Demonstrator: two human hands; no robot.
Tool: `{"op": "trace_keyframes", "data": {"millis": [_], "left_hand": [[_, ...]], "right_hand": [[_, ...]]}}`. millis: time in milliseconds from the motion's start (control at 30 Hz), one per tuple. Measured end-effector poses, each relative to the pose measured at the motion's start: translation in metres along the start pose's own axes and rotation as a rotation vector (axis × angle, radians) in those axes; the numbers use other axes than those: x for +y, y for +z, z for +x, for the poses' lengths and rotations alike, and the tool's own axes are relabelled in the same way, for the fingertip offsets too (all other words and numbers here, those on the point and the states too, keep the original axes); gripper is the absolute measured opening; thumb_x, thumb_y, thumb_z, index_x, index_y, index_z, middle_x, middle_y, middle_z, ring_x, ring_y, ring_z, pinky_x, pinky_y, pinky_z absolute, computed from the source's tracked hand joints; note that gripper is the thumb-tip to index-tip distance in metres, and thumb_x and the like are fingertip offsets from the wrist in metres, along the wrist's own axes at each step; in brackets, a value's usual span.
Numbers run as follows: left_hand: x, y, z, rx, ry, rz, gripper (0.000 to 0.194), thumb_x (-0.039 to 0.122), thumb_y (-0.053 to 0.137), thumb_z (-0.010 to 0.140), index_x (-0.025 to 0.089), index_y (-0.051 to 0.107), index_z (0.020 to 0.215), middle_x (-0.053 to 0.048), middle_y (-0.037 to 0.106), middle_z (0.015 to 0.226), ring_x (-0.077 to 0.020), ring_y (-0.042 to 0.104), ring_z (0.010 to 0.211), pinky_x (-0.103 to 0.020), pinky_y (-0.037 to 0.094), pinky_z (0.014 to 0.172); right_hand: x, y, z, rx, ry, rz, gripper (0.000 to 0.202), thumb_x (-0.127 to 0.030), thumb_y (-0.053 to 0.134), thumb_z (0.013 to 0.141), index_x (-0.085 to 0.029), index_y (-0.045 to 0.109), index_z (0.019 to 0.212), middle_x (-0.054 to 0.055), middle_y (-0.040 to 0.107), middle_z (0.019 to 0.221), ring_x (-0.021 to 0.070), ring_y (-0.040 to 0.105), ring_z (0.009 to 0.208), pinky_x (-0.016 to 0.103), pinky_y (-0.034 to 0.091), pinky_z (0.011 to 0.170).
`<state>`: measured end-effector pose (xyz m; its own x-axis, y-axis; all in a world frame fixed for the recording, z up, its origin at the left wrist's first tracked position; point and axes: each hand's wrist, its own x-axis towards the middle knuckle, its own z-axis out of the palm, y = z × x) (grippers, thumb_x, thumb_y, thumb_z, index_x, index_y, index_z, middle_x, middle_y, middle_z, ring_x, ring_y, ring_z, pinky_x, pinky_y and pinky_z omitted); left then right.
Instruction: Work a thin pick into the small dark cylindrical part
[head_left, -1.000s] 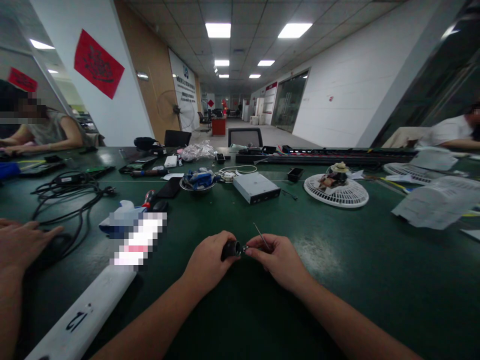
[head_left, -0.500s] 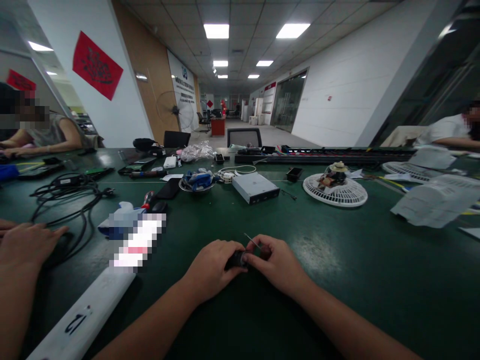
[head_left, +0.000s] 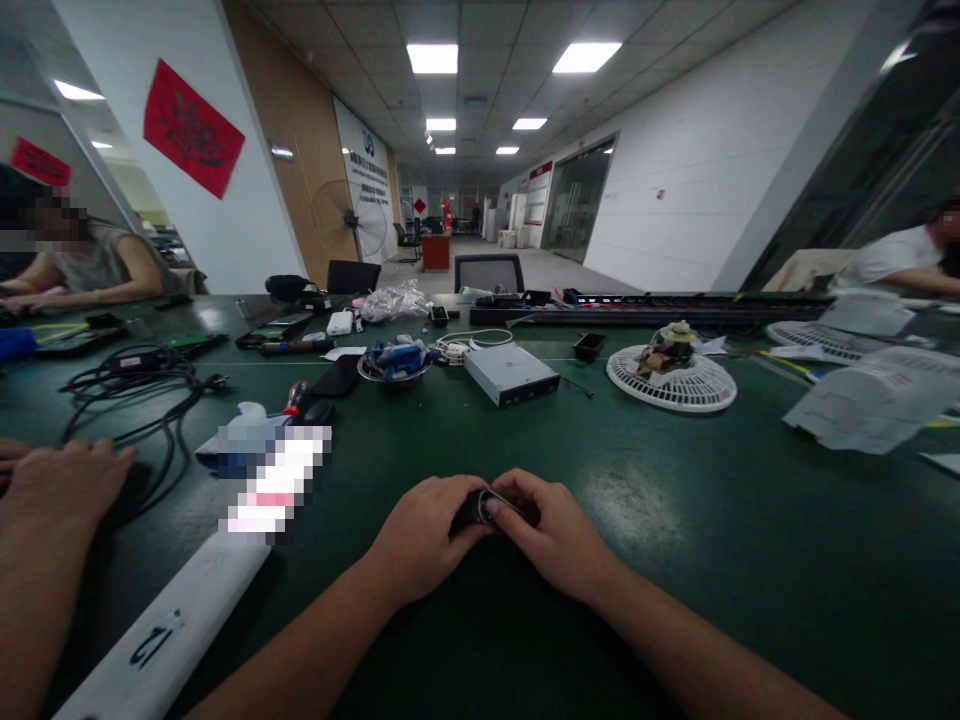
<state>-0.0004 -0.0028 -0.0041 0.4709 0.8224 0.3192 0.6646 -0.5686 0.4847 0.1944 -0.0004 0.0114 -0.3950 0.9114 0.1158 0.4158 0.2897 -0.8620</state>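
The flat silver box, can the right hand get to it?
Probably yes: the green table looks bare between the right hand and the silver box, but its fingers are busy at the dark round part.

Blk. cyl. (head_left: 470,508) partly hidden, wht. bar (head_left: 176,625) cropped

"What's toward the desk's (head_left: 720,520) far edge?"

"A silver drive (head_left: 512,374), and left of it a metal bowl (head_left: 395,380) of blue stuff (head_left: 401,358), possibly cloth."

"And to the right?"

"A round white grille (head_left: 697,394), lying flat."
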Motion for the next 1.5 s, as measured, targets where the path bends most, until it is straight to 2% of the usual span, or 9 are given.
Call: {"op": "trace_keyframes", "data": {"millis": [233,400,533,733,867,1000,1133,1300,1500], "left_hand": [[0.001,-0.004,0.000,-0.024,0.071,-0.049,0.026,0.018,0.064,0.088,0.024,0.056,0.112,-0.002,0.066,0.107,-0.0204,0.060,0.096,-0.035,0.046,0.085],[0.002,-0.004,0.002,-0.037,0.160,-0.016,0.029,0.013,0.068,0.084,0.021,0.056,0.109,-0.002,0.066,0.107,-0.0201,0.060,0.096,-0.034,0.045,0.085],[0.003,-0.005,0.001,-0.061,0.165,-0.008,0.025,0.017,0.068,0.085,0.021,0.056,0.107,-0.003,0.067,0.104,-0.0199,0.060,0.093,-0.034,0.045,0.083],[0.006,-0.007,0.001,-0.082,0.099,-0.010,0.028,0.018,0.068,0.085,0.022,0.058,0.110,-0.002,0.067,0.108,-0.0204,0.061,0.096,-0.035,0.045,0.086],[0.003,-0.005,0.002,-0.027,0.011,-0.005,0.026,0.018,0.067,0.085,0.023,0.059,0.109,-0.002,0.067,0.107,-0.0214,0.061,0.098,-0.037,0.046,0.087],[-0.001,-0.005,0.004,0.060,-0.134,-0.004,0.026,0.021,0.069,0.083,0.023,0.060,0.108,-0.003,0.067,0.105,-0.0226,0.061,0.095,-0.038,0.048,0.085],[-0.005,-0.005,0.004,0.104,-0.194,-0.042,0.024,0.022,0.068,0.084,0.023,0.060,0.106,-0.003,0.067,0.102,-0.0223,0.062,0.093,-0.038,0.048,0.083],[-0.006,-0.004,0.002,0.041,-0.134,-0.002,0.030,0.023,0.070,0.082,0.024,0.061,0.111,-0.002,0.067,0.107,-0.0227,0.061,0.097,-0.039,0.047,0.087],[-0.003,-0.004,0.002,0.009,-0.133,0.014,0.030,0.020,0.069,0.082,0.024,0.062,0.111,-0.002,0.068,0.104,-0.0220,0.061,0.094,-0.037,0.047,0.085]], "right_hand": [[0.012,0.003,0.004,-0.060,0.066,0.251,0.020,-0.036,0.068,0.082,-0.018,0.063,0.091,0.001,0.067,0.083,0.0145,0.061,0.074,0.026,0.046,0.065],[0.012,-0.001,0.007,-0.130,0.115,0.368,0.020,-0.026,0.075,0.074,-0.017,0.059,0.082,-0.001,0.063,0.077,0.0128,0.059,0.070,0.024,0.044,0.062],[0.012,-0.003,0.009,-0.152,0.113,0.390,0.019,-0.022,0.073,0.074,-0.017,0.056,0.079,-0.003,0.060,0.071,0.0108,0.055,0.064,0.023,0.041,0.057],[0.004,0.001,0.005,-0.081,0.100,0.175,0.009,-0.023,0.065,0.080,-0.018,0.059,0.083,-0.001,0.064,0.078,0.0133,0.059,0.070,0.024,0.044,0.061],[0.001,-0.002,0.003,0.008,0.021,-0.006,0.015,-0.026,0.057,0.087,-0.019,0.058,0.100,0.001,0.065,0.084,0.0131,0.058,0.068,0.025,0.043,0.059],[0.004,-0.015,0.003,0.115,-0.056,-0.215,0.013,-0.022,0.052,0.090,-0.019,0.061,0.097,0.001,0.064,0.081,0.0133,0.056,0.066,0.027,0.042,0.060],[0.008,-0.025,0.003,0.077,-0.152,-0.327,0.014,-0.021,0.055,0.088,-0.021,0.067,0.095,0.002,0.065,0.085,0.0138,0.058,0.071,0.028,0.045,0.064],[0.009,-0.023,0.002,0.035,-0.188,-0.434,0.017,-0.018,0.057,0.084,-0.023,0.071,0.092,0.002,0.066,0.088,0.0147,0.060,0.074,0.028,0.045,0.066],[0.005,-0.017,0.001,0.019,-0.144,-0.325,0.017,-0.017,0.058,0.083,-0.022,0.073,0.088,0.002,0.067,0.085,0.0142,0.060,0.072,0.028,0.046,0.065]]}}
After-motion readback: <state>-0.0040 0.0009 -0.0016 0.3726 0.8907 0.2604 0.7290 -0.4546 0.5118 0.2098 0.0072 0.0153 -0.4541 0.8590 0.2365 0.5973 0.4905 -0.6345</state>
